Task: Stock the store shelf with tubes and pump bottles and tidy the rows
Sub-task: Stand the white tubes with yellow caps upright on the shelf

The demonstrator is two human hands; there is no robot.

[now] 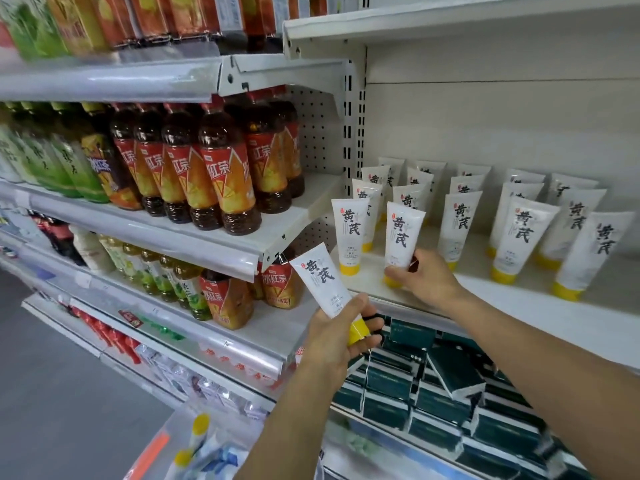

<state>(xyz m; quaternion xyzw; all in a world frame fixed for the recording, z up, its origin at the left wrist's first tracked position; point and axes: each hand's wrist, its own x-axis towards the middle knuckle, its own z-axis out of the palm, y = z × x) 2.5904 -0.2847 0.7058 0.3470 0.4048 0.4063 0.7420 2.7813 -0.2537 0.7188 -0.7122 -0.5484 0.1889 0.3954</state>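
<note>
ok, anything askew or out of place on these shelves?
Yes. On the shelf below the tubes, one dark green box lies tilted across its neatly stacked neighbours. The tube rows look upright; the right hand grips the front tube, the left hand holds a spare tube off the shelf.

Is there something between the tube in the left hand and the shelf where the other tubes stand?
Nothing visible blocks it. The left hand holds a tube in front of the shelf edge, just left of the front tube that the right hand grips. The air between is open.
</note>
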